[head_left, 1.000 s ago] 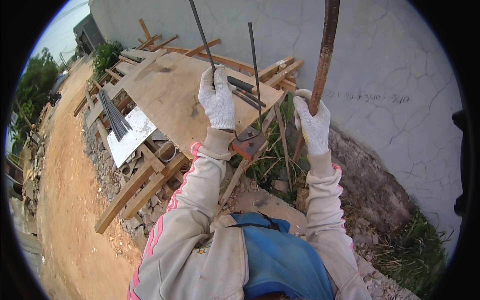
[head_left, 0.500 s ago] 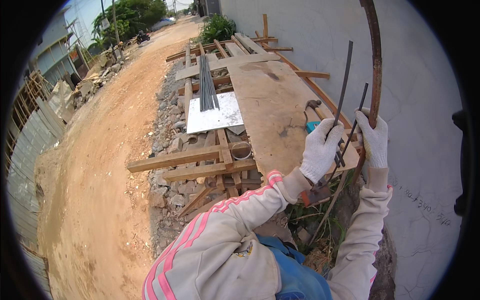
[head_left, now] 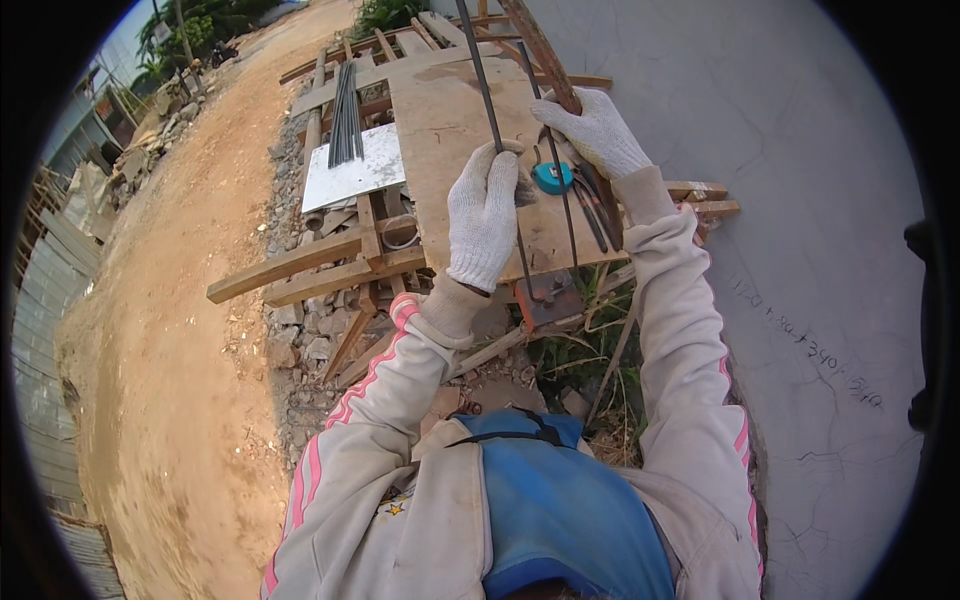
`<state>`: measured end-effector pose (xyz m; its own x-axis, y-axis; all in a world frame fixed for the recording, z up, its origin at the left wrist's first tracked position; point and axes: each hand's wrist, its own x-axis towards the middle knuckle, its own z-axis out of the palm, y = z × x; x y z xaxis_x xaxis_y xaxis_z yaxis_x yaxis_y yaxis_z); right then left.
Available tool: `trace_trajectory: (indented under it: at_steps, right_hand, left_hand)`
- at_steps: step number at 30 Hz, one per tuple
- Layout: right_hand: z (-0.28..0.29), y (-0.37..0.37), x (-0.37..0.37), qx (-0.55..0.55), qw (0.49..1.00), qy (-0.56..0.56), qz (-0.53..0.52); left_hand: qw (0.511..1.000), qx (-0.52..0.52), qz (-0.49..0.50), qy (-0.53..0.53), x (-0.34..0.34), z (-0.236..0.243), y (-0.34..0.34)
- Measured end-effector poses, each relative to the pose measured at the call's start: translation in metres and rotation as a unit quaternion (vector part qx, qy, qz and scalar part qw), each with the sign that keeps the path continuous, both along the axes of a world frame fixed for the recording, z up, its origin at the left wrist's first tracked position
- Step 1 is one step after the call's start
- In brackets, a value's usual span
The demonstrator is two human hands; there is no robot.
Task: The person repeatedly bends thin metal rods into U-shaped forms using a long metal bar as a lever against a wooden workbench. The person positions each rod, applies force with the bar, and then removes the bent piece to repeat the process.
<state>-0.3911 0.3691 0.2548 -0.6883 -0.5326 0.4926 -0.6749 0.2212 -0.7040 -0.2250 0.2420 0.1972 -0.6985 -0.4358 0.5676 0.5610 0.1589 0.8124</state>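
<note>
My gloved left hand grips an upright dark steel rod over the near end of the plywood board. Beyond and to its right, my gloved right hand is closed on a rusty pipe. A second thin rod stands between my hands. Both rods run down toward a rusty reddish steel block at the board's near edge. A teal tape measure lies beside dark-handled tools, partly behind the pipe and my right hand.
A bundle of steel bars lies on a white panel left of the board. Wooden beams jut out over rubble. A dirt road runs along the left, a cracked grey wall along the right, with weeds below the block.
The view has swung toward the road since the earliest frame. The pipe now leans further left over the board, and my right hand has moved forward, higher than my left hand.
</note>
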Motion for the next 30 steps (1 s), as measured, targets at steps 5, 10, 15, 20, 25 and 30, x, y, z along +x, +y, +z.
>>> trace_trajectory:
  at_steps: [5,10,15,20,25,30]
  right_hand:
    - [0.003,-0.009,-0.005,0.012,0.998,-0.044,0.045]
    - [0.016,0.000,0.008,0.007,0.994,-0.104,0.038]
    - [0.008,0.004,0.012,-0.049,0.987,-0.143,0.061]
    - [0.005,0.003,0.010,-0.038,0.995,-0.084,0.031]
    - [0.005,0.027,0.024,-0.071,0.996,-0.043,-0.018]
    - [0.018,0.084,0.067,-0.146,0.984,-0.052,-0.092]
  left_hand:
    - [0.999,0.014,-0.045,-0.007,0.006,0.002,0.013]
    - [0.999,0.032,-0.038,-0.008,0.008,0.006,0.000]
    - [0.997,0.054,-0.057,0.001,0.005,-0.002,0.006]
    - [0.999,0.017,-0.030,-0.010,0.001,-0.010,-0.004]
    - [0.991,0.041,-0.079,-0.098,0.010,-0.077,0.015]
    - [0.979,-0.007,-0.096,-0.180,0.028,-0.127,0.028]
